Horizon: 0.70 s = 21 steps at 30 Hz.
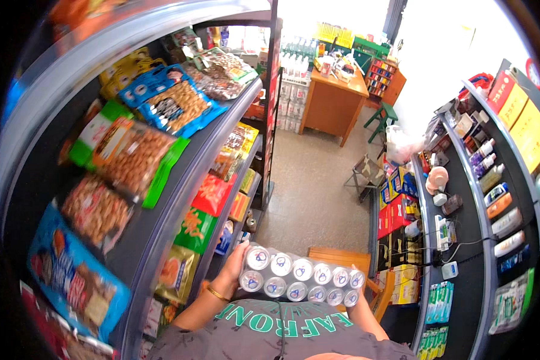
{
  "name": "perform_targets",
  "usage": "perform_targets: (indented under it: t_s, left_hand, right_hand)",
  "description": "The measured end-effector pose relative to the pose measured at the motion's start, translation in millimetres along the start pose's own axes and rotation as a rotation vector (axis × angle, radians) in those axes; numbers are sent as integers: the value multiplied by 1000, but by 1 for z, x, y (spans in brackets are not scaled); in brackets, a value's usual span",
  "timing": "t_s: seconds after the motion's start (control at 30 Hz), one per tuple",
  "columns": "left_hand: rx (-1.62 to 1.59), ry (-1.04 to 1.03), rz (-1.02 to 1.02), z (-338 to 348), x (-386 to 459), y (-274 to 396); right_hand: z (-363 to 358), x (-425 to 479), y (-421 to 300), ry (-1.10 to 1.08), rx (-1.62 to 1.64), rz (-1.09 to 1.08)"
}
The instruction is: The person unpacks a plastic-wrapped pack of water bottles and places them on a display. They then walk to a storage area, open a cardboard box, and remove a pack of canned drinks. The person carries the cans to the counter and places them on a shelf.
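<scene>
A shrink-wrapped pack of drink cans (300, 276), two rows with the lids and blue pull tabs facing up, is held level against the front of the body. At its left end is my left hand (236, 265), with a gold-coloured bracelet on the wrist. The opposite end is held by my right hand (357, 299), whose fingers are mostly hidden behind the cans. Just beyond the right end of the pack stands a wooden chair (339, 256), partly covered by it.
Shelves with bagged nuts (135, 157) rise close on the left. Toiletries (507, 222) line the right shelves. Further ahead stand a folding stool (364, 175), a green stool (382, 119) and a wooden desk (330, 105), with wrapped bottles (292, 96) beside it.
</scene>
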<state>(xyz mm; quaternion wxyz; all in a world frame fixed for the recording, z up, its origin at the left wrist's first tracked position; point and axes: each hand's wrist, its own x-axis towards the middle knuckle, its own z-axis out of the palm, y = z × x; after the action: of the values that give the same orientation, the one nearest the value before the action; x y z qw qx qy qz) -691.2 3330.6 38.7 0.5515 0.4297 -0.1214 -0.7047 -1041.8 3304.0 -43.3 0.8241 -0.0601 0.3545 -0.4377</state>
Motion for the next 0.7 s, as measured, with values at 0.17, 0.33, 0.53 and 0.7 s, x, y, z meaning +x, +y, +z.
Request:
perform_targets:
  t_s: [0.17,0.33,0.53,0.7]
  left_hand:
    - [6,-4,-29,40,132,35]
    - [31,-76,-129,110,286,66]
    - [40,-80,-154,186,481,133]
    - [-23,-135,-154,255,594,195]
  right_hand:
    - [17,91,-85,17,56,-57]
    - [2,200,-175,26,96,-106]
    - [47,360,-321,83,98,-81]
    - [104,437,-446,39,112,-48]
